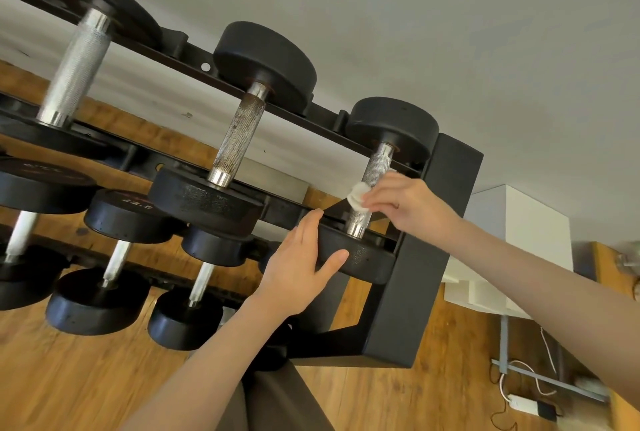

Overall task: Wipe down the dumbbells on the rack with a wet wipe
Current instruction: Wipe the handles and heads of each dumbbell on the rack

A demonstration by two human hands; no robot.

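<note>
The wet wipe [356,195] is pinched by the right hand [405,203] against the handle of the dumbbell [372,184] at the rack [429,240] end, steadied by the flat left hand [298,266]; the other dumbbells probably remain.

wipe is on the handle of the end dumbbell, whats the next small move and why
Probably slide the wipe down the knurled handle toward the near weight head. The right hand presses it mid-handle, the lower stretch looks unwiped, and the left hand steadies that head.
</note>
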